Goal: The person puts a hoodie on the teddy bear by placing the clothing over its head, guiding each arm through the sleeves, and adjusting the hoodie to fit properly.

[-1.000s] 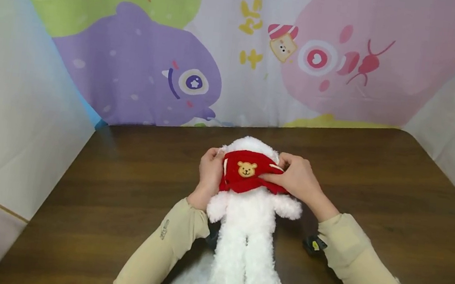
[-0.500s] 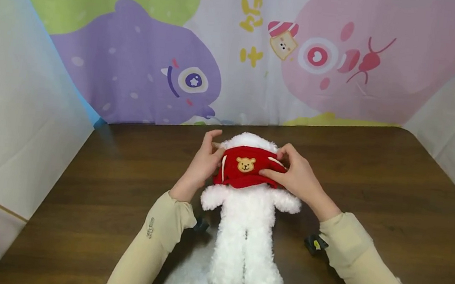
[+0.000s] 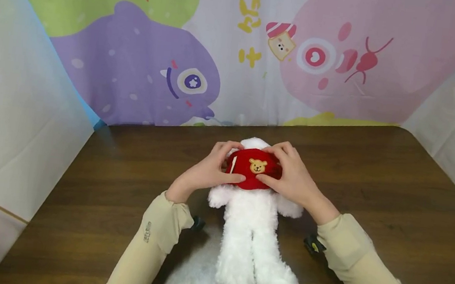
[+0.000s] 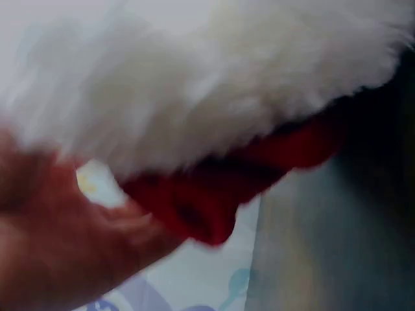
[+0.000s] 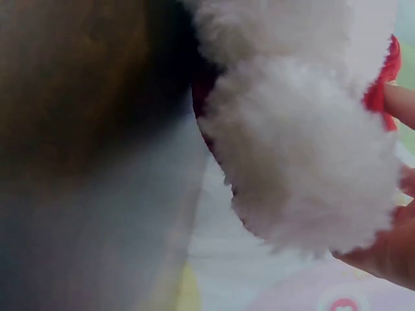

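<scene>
A white plush toy (image 3: 250,219) lies on the table, legs toward the person. Across its head and upper body sits a small red garment (image 3: 246,163) with a tan bear patch and white trim. My left hand (image 3: 216,166) grips the garment's left side, thumb on its front and fingers over the top edge. On the other side, my right hand (image 3: 293,175) holds it the same way, thumb beside the patch. In the left wrist view, the red cloth (image 4: 194,207) hangs below white fur (image 4: 194,84). Fur (image 5: 298,149) hides much of the right wrist view.
The brown wooden table (image 3: 120,195) reaches back to a cartoon-printed backdrop (image 3: 250,93). White sheets (image 3: 27,91) stand at both sides. Dark wrist-camera mounts (image 3: 314,244) sit under the sleeves. A pale glare patch (image 3: 192,269) shows on the table near the front.
My left hand came off the garment's left edge, then moved right to grip its front and top. The bear patch and the toy's legs shifted slightly right. My right hand stayed on the garment.
</scene>
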`<state>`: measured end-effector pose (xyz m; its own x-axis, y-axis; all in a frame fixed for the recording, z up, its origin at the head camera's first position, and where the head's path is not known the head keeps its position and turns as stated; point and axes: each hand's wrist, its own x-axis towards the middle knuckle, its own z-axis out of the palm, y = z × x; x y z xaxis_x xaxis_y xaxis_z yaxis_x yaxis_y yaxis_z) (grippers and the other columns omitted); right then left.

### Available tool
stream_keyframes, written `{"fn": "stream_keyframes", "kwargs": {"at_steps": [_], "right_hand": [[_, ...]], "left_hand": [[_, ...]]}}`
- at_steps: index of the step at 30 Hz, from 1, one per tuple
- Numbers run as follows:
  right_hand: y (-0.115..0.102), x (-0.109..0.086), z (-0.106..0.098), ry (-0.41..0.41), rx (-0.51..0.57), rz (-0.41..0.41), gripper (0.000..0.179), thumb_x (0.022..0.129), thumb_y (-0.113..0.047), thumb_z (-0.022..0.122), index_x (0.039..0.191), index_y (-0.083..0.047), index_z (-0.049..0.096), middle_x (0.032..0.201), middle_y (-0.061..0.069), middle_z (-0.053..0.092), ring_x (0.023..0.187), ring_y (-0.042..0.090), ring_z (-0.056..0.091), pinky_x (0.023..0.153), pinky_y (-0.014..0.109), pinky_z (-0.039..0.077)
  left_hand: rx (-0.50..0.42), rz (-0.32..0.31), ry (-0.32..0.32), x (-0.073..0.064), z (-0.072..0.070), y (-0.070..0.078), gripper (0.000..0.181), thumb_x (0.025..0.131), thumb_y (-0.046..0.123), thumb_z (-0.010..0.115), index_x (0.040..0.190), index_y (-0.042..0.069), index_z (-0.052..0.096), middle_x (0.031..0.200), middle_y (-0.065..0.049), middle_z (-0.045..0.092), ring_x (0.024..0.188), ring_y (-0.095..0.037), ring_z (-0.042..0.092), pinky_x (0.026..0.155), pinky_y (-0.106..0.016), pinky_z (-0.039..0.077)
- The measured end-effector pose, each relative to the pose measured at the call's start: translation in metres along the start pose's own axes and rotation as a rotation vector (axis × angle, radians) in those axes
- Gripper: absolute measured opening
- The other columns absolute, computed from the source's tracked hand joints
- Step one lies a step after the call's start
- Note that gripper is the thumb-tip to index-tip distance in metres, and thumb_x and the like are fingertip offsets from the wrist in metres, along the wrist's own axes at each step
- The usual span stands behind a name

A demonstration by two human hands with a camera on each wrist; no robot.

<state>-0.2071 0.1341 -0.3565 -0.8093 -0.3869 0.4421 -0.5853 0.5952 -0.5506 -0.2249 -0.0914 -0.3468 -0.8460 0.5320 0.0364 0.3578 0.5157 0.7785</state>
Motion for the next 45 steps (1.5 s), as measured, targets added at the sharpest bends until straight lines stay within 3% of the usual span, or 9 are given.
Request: {"fn": "stream_keyframes", "kwargs": {"at_steps": [6,11,16,22,27,32,38,45], "right_hand": [[0.006,0.0,0.006,-0.013,0.028,0.059,0.048,0.074,-0.019,0.075,0.114,-0.005,0.053,0.109,0.008,0.045,0.102,0.023,0.047,0.087,0.042,0.046],[0.005,0.0,0.01,0.012,0.027,0.061,0.043,0.075,-0.016,0.073,0.112,-0.006,0.053,0.108,0.009,0.045,0.1,0.024,0.049,0.086,0.042,0.047],[0.003,-0.001,0.014,0.038,0.015,0.069,0.037,0.076,-0.012,0.072,0.107,-0.006,0.052,0.105,0.01,0.042,0.096,0.025,0.051,0.085,0.042,0.048],[-0.002,-0.003,0.018,0.047,-0.005,0.052,0.033,0.076,-0.007,0.071,0.102,-0.006,0.051,0.102,0.011,0.041,0.095,0.027,0.051,0.085,0.041,0.048],[-0.002,-0.004,0.02,0.067,-0.012,0.037,0.031,0.075,-0.005,0.071,0.097,-0.007,0.05,0.098,0.008,0.044,0.09,0.023,0.052,0.082,0.038,0.049],[-0.001,-0.003,0.02,0.074,-0.017,0.017,0.027,0.075,-0.003,0.071,0.091,-0.009,0.05,0.092,0.005,0.047,0.083,0.02,0.051,0.074,0.035,0.047],[0.001,-0.002,0.019,0.07,0.023,0.068,0.023,0.075,-0.003,0.07,0.086,-0.01,0.052,0.089,0.004,0.049,0.08,0.019,0.052,0.071,0.033,0.047],[0.001,-0.002,0.018,0.064,0.027,0.104,0.016,0.073,-0.008,0.073,0.08,-0.01,0.059,0.085,0.002,0.053,0.079,0.018,0.055,0.07,0.033,0.048]], "left_hand": [[0.136,-0.005,0.102,0.005,0.013,0.002,0.056,0.079,0.019,0.069,0.123,0.014,0.035,0.13,-0.011,0.032,0.117,-0.026,0.036,0.09,-0.042,0.046],[0.196,0.052,0.214,0.005,0.018,0.005,0.048,0.077,0.014,0.07,0.117,0.011,0.043,0.122,-0.009,0.042,0.112,-0.025,0.039,0.088,-0.039,0.046],[0.195,0.126,0.228,0.006,0.022,0.008,0.042,0.078,0.007,0.067,0.113,0.009,0.047,0.126,-0.009,0.039,0.113,-0.024,0.041,0.091,-0.037,0.046],[0.24,0.187,0.257,0.007,0.026,0.007,0.032,0.074,0.0,0.066,0.098,0.006,0.045,0.123,-0.012,0.04,0.111,-0.025,0.042,0.089,-0.035,0.047],[0.289,0.21,0.305,0.008,0.03,0.004,0.028,0.072,-0.001,0.064,0.091,0.008,0.046,0.12,-0.009,0.044,0.1,-0.022,0.048,0.082,-0.031,0.049],[0.323,0.179,0.354,0.009,0.031,0.006,0.022,0.071,-0.002,0.063,0.081,0.011,0.048,0.116,-0.005,0.051,0.088,-0.019,0.056,0.072,-0.03,0.049],[0.255,0.135,0.323,0.01,0.028,0.008,0.019,0.071,0.0,0.065,0.072,0.01,0.049,0.125,-0.006,0.052,0.097,-0.021,0.058,0.075,-0.029,0.05],[0.196,0.096,0.228,0.01,0.02,0.005,0.016,0.072,0.004,0.068,0.067,0.01,0.054,0.129,-0.006,0.05,0.107,-0.026,0.054,0.075,-0.03,0.049]]}}
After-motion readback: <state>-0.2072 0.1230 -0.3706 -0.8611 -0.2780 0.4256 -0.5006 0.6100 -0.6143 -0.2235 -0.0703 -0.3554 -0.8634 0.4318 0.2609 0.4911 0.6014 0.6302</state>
